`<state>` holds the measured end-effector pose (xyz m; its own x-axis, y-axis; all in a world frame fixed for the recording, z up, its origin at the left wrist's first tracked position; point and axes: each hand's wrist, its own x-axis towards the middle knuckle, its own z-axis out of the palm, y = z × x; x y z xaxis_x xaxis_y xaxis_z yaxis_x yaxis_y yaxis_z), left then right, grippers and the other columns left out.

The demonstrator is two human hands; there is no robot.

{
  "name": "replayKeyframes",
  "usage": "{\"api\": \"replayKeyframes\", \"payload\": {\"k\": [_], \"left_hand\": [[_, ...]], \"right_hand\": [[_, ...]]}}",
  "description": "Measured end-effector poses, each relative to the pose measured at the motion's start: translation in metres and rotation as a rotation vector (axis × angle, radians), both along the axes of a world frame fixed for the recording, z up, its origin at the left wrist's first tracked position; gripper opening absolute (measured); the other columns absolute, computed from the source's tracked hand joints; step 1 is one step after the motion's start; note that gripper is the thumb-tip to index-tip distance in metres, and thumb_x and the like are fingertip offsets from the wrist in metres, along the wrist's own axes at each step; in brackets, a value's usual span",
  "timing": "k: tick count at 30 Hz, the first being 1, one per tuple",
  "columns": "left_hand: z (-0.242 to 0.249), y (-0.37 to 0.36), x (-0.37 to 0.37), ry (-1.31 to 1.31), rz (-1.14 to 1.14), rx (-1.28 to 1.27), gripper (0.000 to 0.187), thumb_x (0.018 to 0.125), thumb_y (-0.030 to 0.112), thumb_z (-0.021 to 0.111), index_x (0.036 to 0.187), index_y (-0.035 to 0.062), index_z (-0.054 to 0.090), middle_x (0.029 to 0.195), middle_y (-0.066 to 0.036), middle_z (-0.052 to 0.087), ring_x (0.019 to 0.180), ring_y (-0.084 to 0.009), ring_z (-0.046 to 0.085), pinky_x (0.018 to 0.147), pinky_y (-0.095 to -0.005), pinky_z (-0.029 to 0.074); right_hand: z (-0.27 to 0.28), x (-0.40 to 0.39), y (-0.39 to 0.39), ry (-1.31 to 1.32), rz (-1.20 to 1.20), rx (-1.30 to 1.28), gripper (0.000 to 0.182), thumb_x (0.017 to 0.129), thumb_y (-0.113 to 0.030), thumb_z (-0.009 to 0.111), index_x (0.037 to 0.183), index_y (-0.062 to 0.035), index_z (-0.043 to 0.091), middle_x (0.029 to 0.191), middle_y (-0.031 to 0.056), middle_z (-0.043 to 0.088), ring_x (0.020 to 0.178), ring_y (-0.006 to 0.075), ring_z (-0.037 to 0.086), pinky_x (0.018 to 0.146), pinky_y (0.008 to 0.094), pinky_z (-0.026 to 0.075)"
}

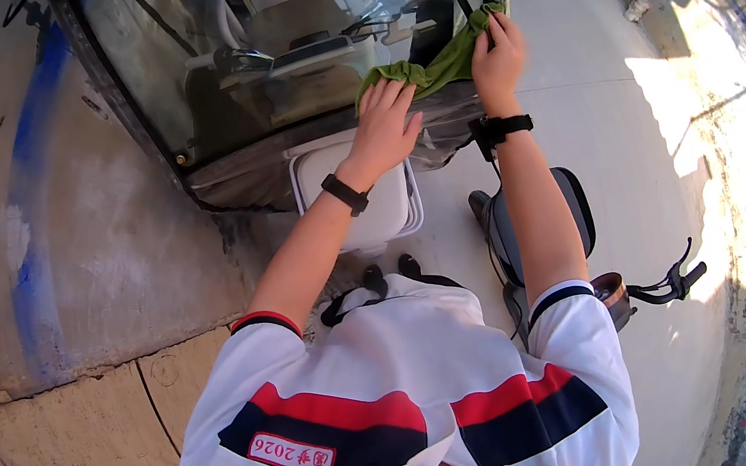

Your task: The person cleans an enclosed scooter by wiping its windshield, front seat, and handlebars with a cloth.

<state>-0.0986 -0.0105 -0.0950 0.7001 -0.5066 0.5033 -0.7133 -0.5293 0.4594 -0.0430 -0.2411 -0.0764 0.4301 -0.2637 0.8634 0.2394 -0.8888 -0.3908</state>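
Both the left hand [386, 126] and right hand [496, 59] press a green cloth [444, 69] along the windshield [195, 75] edge.

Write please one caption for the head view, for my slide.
Both hands, left hand and right hand, press a green cloth against the clear windshield of a small vehicle.

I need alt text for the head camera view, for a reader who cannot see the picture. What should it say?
Seen from above, a person presses a green cloth against the clear windshield of a small covered vehicle, left hand flat on the cloth and right hand gripping its upper end. Both wrists wear black bands, and the shirt is white with red and navy stripes. Pale concrete ground lies around.
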Motion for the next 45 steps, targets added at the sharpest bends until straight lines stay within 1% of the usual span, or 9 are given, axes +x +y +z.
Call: {"api": "replayKeyframes", "payload": {"k": [3,8,9,13,19,27,36,41,45], "left_hand": [[0.002,-0.003,-0.008,0.077,0.015,-0.117,0.042,0.091,0.012,0.065,0.13,-0.0022,0.056,0.138,-0.021,0.05,0.128,-0.0403,0.047,0.107,-0.0442,0.038],[-0.004,0.001,-0.014,0.062,0.078,-0.272,0.037,0.09,0.008,0.066,0.124,-0.0038,0.059,0.13,-0.021,0.056,0.116,-0.0412,0.056,0.099,-0.0404,0.046],[-0.002,0.003,-0.015,0.046,0.088,-0.287,0.036,0.09,0.007,0.066,0.123,-0.004,0.06,0.129,-0.022,0.057,0.115,-0.0413,0.057,0.098,-0.0402,0.047],[0.0,0.015,-0.015,0.042,0.123,-0.292,0.036,0.089,0.007,0.066,0.123,-0.0047,0.059,0.129,-0.022,0.056,0.115,-0.0408,0.057,0.098,-0.04,0.046],[-0.001,0.039,-0.011,-0.011,0.234,-0.292,0.034,0.09,0.007,0.066,0.121,-0.0058,0.06,0.129,-0.023,0.056,0.116,-0.0413,0.056,0.098,-0.0407,0.046],[-0.007,0.065,-0.007,-0.067,0.365,-0.295,0.034,0.09,0.008,0.066,0.12,-0.0063,0.059,0.13,-0.024,0.056,0.117,-0.0418,0.056,0.099,-0.0416,0.046],[0.004,0.097,-0.009,-0.138,0.478,-0.347,0.033,0.088,0.007,0.066,0.117,-0.0077,0.059,0.128,-0.025,0.056,0.117,-0.0433,0.055,0.1,-0.0437,0.045],[0.013,0.113,-0.012,-0.158,0.492,-0.374,0.033,0.089,0.008,0.066,0.117,-0.0077,0.059,0.128,-0.025,0.055,0.117,-0.0429,0.055,0.1,-0.0435,0.045],[0.02,0.118,-0.016,-0.2,0.497,-0.393,0.033,0.089,0.007,0.065,0.118,-0.0061,0.059,0.128,-0.024,0.055,0.116,-0.0425,0.055,0.1,-0.0427,0.045]], "right_hand": [[0.002,0.003,-0.002,-0.006,0.038,0.002,0.029,0.083,-0.005,0.068,0.112,-0.0017,0.07,0.115,0.0135,0.065,0.107,0.0336,0.059,0.093,0.0412,0.048],[0.015,0.009,0.008,0.027,0.078,0.076,0.024,0.081,-0.006,0.07,0.105,-0.0028,0.071,0.105,0.0108,0.066,0.099,0.0319,0.06,0.087,0.04,0.049],[0.016,0.009,0.01,0.009,0.086,0.072,0.02,0.08,-0.005,0.071,0.1,-0.0028,0.071,0.097,0.0096,0.066,0.094,0.0312,0.06,0.083,0.0401,0.049],[0.014,0.002,0.031,0.026,0.152,0.012,0.017,0.077,-0.004,0.072,0.095,-0.0026,0.071,0.09,0.0091,0.063,0.087,0.0308,0.059,0.077,0.0396,0.049],[0.006,0.001,0.071,0.071,0.243,0.147,0.02,0.079,-0.004,0.071,0.099,-0.0011,0.07,0.089,0.0112,0.062,0.085,0.0317,0.061,0.074,0.0404,0.05],[0.007,-0.002,0.116,0.104,0.335,0.105,0.016,0.081,-0.005,0.07,0.097,-0.0032,0.071,0.089,0.011,0.06,0.082,0.0315,0.062,0.07,0.0414,0.051],[0.02,0.002,0.174,0.14,0.519,0.064,0.013,0.082,-0.004,0.07,0.094,0.001,0.071,0.093,0.0141,0.063,0.081,0.0343,0.064,0.07,0.0419,0.053],[0.024,0.006,0.173,0.168,0.579,0.045,0.017,0.081,-0.002,0.069,0.097,0.0013,0.069,0.096,0.0133,0.06,0.084,0.0331,0.063,0.073,0.0412,0.053],[0.04,0.006,0.154,-0.032,0.449,0.178,0.017,0.08,-0.001,0.068,0.097,0.0013,0.069,0.092,0.0117,0.06,0.086,0.0332,0.06,0.076,0.0415,0.05]]}}
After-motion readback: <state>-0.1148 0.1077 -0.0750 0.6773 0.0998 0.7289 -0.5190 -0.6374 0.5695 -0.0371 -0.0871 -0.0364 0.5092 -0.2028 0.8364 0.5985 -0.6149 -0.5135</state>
